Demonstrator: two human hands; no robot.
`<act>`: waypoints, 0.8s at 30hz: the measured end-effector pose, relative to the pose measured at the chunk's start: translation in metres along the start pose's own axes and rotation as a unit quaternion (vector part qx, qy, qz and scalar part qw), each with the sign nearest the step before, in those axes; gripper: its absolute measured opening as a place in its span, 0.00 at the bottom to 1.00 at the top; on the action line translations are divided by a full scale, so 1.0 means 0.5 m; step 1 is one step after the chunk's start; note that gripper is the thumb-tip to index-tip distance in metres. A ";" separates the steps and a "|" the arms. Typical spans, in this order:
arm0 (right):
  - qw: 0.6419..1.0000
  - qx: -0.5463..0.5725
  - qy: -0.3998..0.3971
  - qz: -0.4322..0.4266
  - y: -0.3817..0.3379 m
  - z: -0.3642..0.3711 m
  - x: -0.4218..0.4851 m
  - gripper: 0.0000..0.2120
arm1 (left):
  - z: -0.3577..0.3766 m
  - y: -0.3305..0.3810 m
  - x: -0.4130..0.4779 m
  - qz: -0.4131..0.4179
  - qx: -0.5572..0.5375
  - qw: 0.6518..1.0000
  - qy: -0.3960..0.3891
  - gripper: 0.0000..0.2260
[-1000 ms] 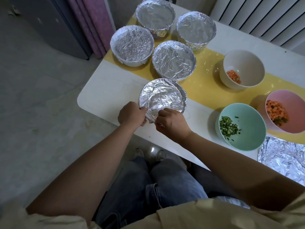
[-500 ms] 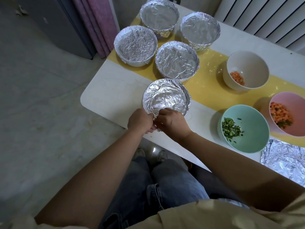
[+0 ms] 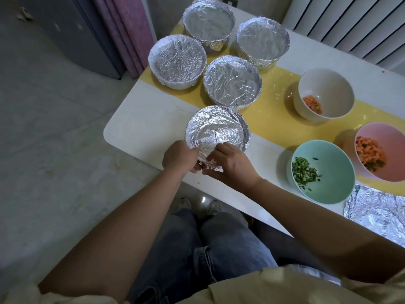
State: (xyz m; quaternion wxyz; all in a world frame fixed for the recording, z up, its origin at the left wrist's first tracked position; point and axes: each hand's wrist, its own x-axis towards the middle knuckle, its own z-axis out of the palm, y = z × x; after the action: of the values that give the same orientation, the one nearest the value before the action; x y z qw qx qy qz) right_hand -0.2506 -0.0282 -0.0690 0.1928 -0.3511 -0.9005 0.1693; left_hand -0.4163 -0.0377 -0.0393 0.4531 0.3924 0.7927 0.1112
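A foil-covered bowl (image 3: 217, 130) stands near the front edge of the white table (image 3: 140, 119), tilted slightly toward me. My left hand (image 3: 178, 156) grips the foil at the bowl's near left rim. My right hand (image 3: 232, 163) pinches the foil fold at the near rim, fingers curled over it. The two hands almost touch below the bowl. The bowl's contents are hidden by the foil.
Several foil-covered bowls (image 3: 233, 81) stand behind on a yellow strip. At right are a white bowl (image 3: 324, 94) with some carrot, a green bowl (image 3: 322, 172) with chopped greens, a pink bowl (image 3: 381, 150) with diced carrot, and a foil sheet (image 3: 377, 216).
My left hand slid from the bowl's left side toward the near rim, closer to my right hand. Both hands keep working the foil edge; the bowl stays in place.
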 end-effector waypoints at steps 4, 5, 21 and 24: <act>1.000 -0.026 0.000 0.014 0.001 0.007 -0.009 0.14 | -0.006 0.004 0.000 0.001 0.002 1.000 -0.011 0.16; 0.999 -0.032 0.005 0.017 -0.004 0.009 -0.006 0.12 | -0.006 0.005 -0.001 0.001 0.003 1.000 -0.009 0.16; 1.000 -0.007 0.013 0.020 -0.027 0.010 0.027 0.12 | 0.030 0.007 -0.018 -0.092 -0.156 0.982 -0.052 0.10; 1.000 0.012 0.000 0.026 -0.018 0.009 0.020 0.12 | 0.033 0.012 -0.008 -0.081 -0.134 0.987 -0.041 0.09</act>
State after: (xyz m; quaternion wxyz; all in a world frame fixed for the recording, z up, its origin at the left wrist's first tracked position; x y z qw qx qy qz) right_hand -0.2645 -0.0279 -0.0665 0.1929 -0.3722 -0.8888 0.1850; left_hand -0.3987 -0.0394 -0.0432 0.5417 0.2665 0.7803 0.1631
